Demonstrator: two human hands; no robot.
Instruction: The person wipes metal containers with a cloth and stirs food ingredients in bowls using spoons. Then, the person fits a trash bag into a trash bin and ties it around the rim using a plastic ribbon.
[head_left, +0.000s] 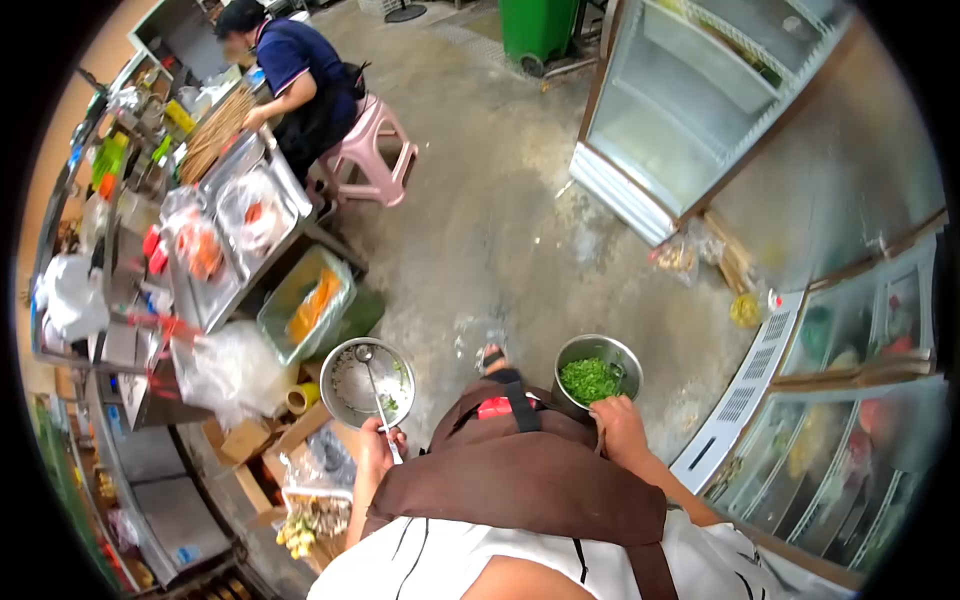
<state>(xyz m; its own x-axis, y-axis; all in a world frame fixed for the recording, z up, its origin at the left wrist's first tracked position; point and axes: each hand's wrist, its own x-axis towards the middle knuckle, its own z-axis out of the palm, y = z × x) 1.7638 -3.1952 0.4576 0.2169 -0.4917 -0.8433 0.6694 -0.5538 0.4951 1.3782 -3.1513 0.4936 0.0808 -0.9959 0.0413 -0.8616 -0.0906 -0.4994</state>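
My left hand (pixel 378 448) is closed at the near rim of a round metal bowl (pixel 345 408). In that bowl lies a ladle (pixel 372 378), its white handle running over the rim beside my fingers; whether they also grip the handle I cannot tell. Bits of chopped greens cling to the bowl's inside. On the other side, my right hand (pixel 620 430) has its fingers closed over the near rim of a deep metal pot (pixel 632 366). Chopped green herbs (pixel 590 380) fill much of this pot, and a utensil partly shows at its right side.
Glass-door refrigerators (pixel 690 90) stand along the right. At upper left a person (pixel 305 75) sits on a pink stool (pixel 372 150) by a counter with metal trays (pixel 265 205). A lined bin (pixel 310 305), plastic bags and cardboard boxes (pixel 262 450) crowd the left. A green wheeled bin (pixel 538 30) stands far ahead.
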